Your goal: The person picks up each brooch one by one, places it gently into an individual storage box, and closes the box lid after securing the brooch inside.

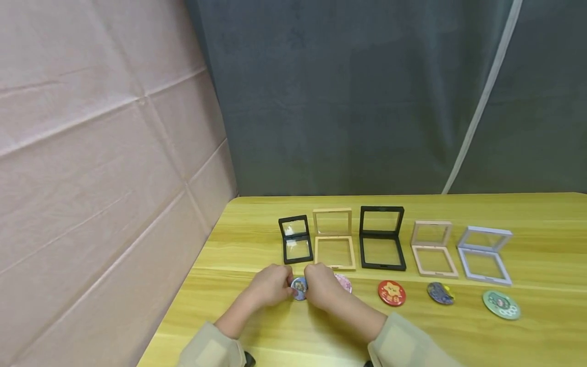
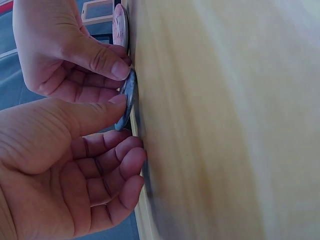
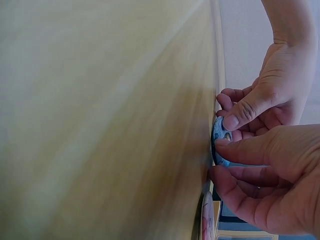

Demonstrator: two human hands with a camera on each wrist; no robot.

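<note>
A small round blue button badge with a picture on its face is held low over the wooden table, between my two hands. My left hand pinches its left edge, the thumb on the face. From the other side my right hand pinches it too, thumb laid on the badge. Straight behind the hands stands a small black frame, hinged open with clear panes. Partly hidden by my right hand is a pink badge.
To the right lie a red star badge, a dark blue badge and a green badge. Behind them stand open frames: light wood, larger black, pale pink and white. A cloth-covered wall borders the left.
</note>
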